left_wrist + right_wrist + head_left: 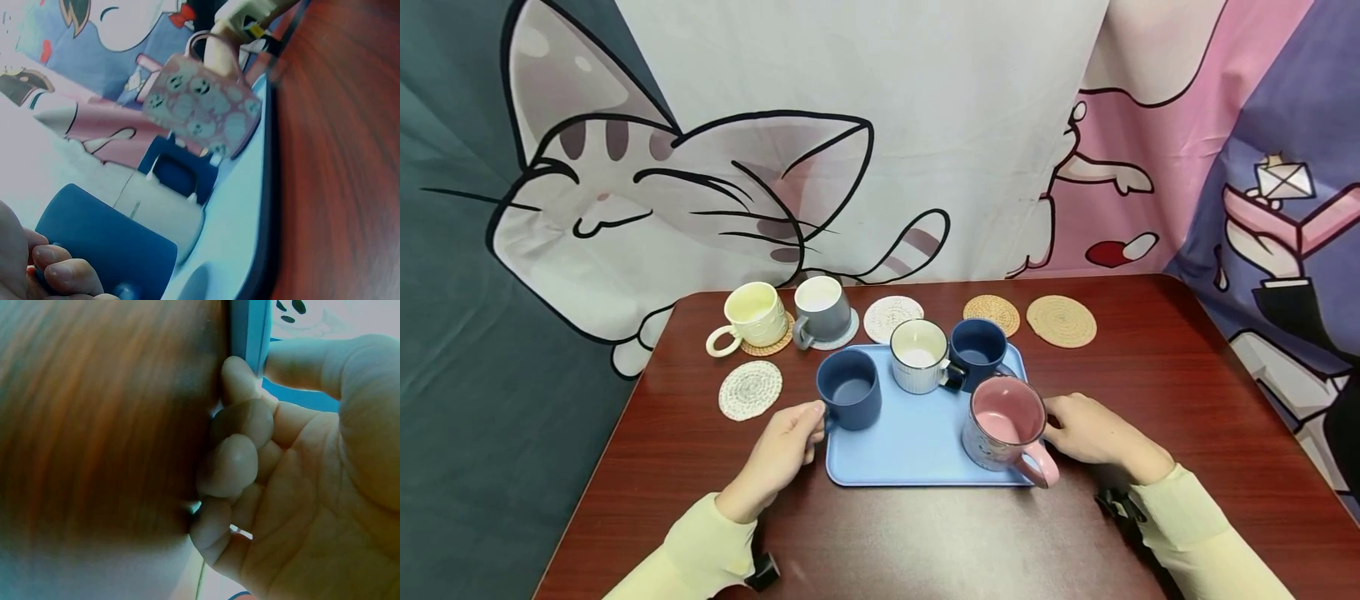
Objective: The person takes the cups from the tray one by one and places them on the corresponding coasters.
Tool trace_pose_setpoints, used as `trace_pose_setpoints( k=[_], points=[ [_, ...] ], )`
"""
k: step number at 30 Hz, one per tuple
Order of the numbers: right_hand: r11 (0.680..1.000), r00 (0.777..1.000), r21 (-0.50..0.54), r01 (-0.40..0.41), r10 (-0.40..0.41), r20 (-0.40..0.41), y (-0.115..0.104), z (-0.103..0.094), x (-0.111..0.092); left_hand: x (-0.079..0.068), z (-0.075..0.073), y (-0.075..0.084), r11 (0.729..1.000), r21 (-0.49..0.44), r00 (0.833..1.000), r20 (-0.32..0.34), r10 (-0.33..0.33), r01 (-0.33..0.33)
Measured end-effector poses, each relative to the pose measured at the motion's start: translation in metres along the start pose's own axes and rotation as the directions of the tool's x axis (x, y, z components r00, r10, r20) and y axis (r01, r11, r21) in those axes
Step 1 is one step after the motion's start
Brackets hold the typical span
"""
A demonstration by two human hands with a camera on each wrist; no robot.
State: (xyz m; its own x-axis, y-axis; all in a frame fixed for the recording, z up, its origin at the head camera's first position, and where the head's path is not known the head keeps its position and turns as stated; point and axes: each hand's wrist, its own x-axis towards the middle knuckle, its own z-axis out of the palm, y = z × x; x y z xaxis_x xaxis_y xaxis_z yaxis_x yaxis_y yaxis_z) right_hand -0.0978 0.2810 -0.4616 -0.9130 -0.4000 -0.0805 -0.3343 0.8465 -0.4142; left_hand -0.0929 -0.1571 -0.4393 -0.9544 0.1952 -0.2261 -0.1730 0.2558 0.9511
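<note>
Tray (917,446), light blue, sits on the table (1172,367); I count four mugs over it on my head feed. Left hand (786,442): fingers curled round the handle of the left blue mug (850,400), at tray's left edge. Can't tell from here if the base touches down. Right hand (1090,429): thumb and forefinger pinching tray's right edge. Pink mug (988,446) by front-right corner, handle jutting past it. White mug (916,371) near back edge, dark handle toward the second blue mug (976,362) in back-right corner. Off tray: yellow mug (756,321) on a woven coaster (767,349) at table's back-left corner, grey mug (827,317) beside it on a pale blue coaster (848,333). White coaster (750,390) in front of the yellow mug.
</note>
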Motion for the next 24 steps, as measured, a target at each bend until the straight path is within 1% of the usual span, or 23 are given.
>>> trace_pose_setpoints(
  k=[8, 15, 20, 24],
  points=[
    [1.0, 1.0, -0.008, 0.011, -0.011, -0.01, 0.0, 0.0, -0.001, 0.0, -0.024, -0.001, 0.999, -0.035, 0.996, -0.088, -0.025, 0.022],
    [1.0, 1.0, -0.004, 0.006, -0.006, -0.003, 0.001, 0.0, -0.001, 0.001, -0.042, -0.003, 0.995, -0.096, 0.991, -0.134, -0.031, 0.018],
    [1.0, 1.0, 0.003, 0.005, -0.005, 0.002, 0.0, 0.0, -0.001, 0.002, -0.054, -0.006, 0.994, -0.109, 0.979, -0.198, -0.044, 0.023],
    [1.0, 1.0, 0.006, 0.004, -0.004, 0.008, 0.0, -0.001, 0.0, 0.003, -0.066, -0.011, 0.992, -0.126, 0.97, -0.236, -0.061, 0.032]
  ],
)
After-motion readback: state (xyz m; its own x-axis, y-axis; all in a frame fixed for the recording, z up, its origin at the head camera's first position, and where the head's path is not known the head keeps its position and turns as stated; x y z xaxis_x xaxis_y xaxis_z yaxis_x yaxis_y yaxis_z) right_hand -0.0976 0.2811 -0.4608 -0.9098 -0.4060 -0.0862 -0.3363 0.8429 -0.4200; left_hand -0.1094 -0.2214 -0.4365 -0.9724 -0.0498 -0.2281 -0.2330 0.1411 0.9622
